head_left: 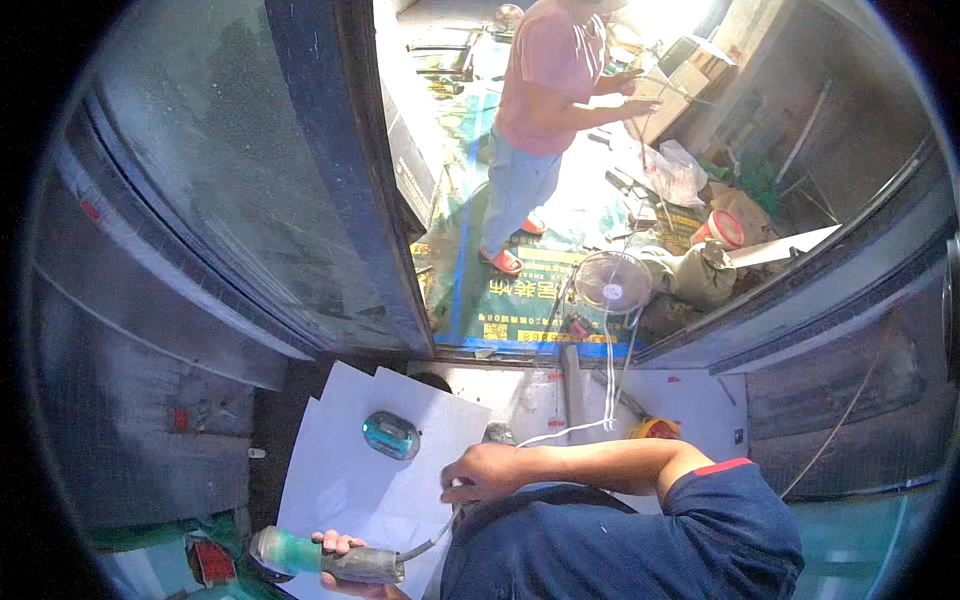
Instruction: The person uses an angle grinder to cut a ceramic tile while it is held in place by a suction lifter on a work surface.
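My left hand (pixel 343 562) is wrapped round a corded power tool (pixel 300 553) with a teal middle and a dark grey rear body. A dark cord (pixel 430 543) leaves the tool's rear end and rises toward my right hand (pixel 485 473). My right hand is closed in front of my body, its fingers round the cord and a small white piece that is mostly hidden. Below both hands lie overlapping white sheets (pixel 340 440). On them sits an oval teal and black device (pixel 391 435), apart from my hands.
A standing fan (pixel 612 281) is ahead, with a white cable (pixel 612 380) running down toward my right arm. Beyond the doorway another person (pixel 550 90) stands on a green floor covering (pixel 510 300). Bags and a red-and-white bucket (pixel 718 230) clutter the right. A dark door frame (pixel 345 170) rises at left.
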The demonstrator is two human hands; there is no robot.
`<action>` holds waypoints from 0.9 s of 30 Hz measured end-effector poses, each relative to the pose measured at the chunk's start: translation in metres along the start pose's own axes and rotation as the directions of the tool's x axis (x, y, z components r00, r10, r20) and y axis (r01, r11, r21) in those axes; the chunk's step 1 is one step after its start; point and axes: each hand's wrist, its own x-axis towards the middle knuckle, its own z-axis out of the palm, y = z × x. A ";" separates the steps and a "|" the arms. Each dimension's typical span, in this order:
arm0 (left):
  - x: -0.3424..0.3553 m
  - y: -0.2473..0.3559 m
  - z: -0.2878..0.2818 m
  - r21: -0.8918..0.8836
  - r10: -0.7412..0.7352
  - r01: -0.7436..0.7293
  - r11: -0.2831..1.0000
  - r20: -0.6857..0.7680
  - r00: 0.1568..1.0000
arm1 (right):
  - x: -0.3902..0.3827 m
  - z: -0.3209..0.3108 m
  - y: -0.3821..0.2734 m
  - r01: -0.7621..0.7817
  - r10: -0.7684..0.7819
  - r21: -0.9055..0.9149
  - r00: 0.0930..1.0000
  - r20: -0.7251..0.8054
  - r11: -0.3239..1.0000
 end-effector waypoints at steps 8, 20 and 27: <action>-0.010 -0.001 -0.032 0.136 -0.026 0.025 0.990 0.008 1.000 | -0.058 0.004 0.071 -0.201 0.197 -0.051 0.978 -0.070 0.978; -0.012 -0.009 -0.025 0.115 -0.130 0.135 0.984 -0.055 0.990 | -0.044 0.015 0.129 -0.424 0.404 -0.075 0.894 -0.192 0.903; -0.008 -0.028 -0.011 0.200 -0.145 0.163 0.966 -0.105 0.984 | -0.007 0.002 0.126 -0.465 0.478 -0.135 0.875 0.082 0.875</action>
